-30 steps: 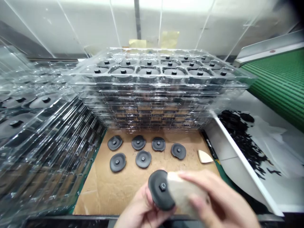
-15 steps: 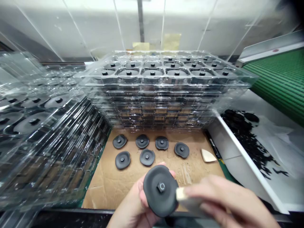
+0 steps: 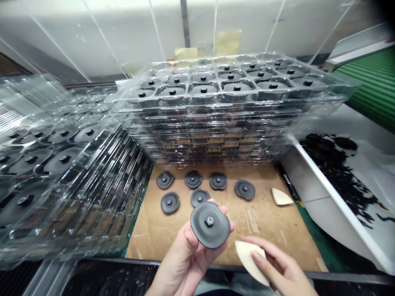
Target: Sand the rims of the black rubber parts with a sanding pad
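My left hand (image 3: 197,255) is closed around the edge of a dark grey rounded disc (image 3: 202,233) with a small raised hex-shaped stub at its centre, tilted toward me. Pinched in my right hand (image 3: 277,263) is a cream-coloured wedge-shaped pad (image 3: 251,261), apart from the disc and to its lower right. Several like discs lie on a cardboard sheet (image 3: 148,242) beyond my hands, one of them (image 3: 245,190) farthest right. The nearest one (image 3: 197,197) is partly covered by the disc I hold.
Behind the cardboard rises a stack of clear plastic trays (image 3: 216,111) holding similar discs. More stacked trays (image 3: 101,197) stand at the left. A second cream wedge (image 3: 281,197) lies at the cardboard's right. Beyond it, a white bin (image 3: 336,209) holds black scraps (image 3: 336,168).
My right hand has drawn the wedge pad away from the disc's edge, down and right. The left hand has turned and tilted the disc. The view has shifted slightly.
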A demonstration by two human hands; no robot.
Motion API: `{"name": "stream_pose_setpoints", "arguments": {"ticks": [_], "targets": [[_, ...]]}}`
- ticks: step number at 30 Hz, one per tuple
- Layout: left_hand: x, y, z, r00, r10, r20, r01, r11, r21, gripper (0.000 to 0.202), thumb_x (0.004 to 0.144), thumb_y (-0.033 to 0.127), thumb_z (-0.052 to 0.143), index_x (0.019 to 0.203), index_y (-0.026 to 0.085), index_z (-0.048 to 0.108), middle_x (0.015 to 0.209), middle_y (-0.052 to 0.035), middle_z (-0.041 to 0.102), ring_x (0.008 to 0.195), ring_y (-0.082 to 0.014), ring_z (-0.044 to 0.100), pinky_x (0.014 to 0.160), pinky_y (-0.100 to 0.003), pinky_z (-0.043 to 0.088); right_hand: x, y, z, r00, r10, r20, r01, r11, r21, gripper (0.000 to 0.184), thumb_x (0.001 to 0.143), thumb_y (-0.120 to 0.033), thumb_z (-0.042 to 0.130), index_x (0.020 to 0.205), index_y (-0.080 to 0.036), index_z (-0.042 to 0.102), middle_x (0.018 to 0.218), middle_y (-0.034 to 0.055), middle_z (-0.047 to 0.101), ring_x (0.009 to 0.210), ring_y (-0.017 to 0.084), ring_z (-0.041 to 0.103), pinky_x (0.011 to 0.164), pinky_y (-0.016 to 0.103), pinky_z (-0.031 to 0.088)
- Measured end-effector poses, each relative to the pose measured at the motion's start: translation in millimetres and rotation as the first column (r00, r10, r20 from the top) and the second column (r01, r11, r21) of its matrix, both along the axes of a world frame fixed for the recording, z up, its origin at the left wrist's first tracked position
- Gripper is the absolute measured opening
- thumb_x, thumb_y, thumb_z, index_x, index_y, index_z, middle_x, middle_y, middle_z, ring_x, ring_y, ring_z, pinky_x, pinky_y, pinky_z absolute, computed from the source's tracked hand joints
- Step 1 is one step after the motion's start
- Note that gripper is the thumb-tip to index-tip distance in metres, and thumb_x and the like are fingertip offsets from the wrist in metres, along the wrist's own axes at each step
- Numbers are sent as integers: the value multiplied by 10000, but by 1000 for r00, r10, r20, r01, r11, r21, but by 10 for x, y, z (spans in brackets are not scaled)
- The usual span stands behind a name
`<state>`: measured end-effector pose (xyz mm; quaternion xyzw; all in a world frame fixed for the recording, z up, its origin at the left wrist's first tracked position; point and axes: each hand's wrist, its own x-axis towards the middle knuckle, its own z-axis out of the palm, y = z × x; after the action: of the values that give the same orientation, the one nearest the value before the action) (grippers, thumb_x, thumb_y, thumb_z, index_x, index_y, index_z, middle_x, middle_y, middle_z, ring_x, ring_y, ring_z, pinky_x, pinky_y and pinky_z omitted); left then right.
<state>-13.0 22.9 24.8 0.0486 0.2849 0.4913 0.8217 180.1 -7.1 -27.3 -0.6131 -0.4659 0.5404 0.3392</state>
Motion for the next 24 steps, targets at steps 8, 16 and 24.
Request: {"name": "stream_pose_setpoints", "arguments": {"ticks": [8,16,24], "targets": [[99,-64,-23,976,62,-209,-63,998,1,585,589,420,767,1126,231,629,1195,-96,630,1099,-271,572,913,-334,471,-216,341,680,961,142,238,-246,831,499,234,857,-242,539,1062,-240,651,987,38,696,850,166,662,655,202,545],[161,-58,-61,931,16,-364,-31,999,-34,585,526,316,834,1073,225,646,941,-44,699,949,-240,628,857,-308,497,-521,502,863,878,350,326,-475,715,513,229,862,-91,470,980,-142,660,838,47,672,730,135,631,675,219,526],[124,-56,-54,983,-6,-183,4,1000,-15,439,519,227,841,938,236,710,955,-6,727,863,-147,669,783,-172,511,-311,431,923,833,472,290,-554,688,469,214,840,-65,515,966,-166,655,792,-14,665,678,64,606,629,124,477]]}}
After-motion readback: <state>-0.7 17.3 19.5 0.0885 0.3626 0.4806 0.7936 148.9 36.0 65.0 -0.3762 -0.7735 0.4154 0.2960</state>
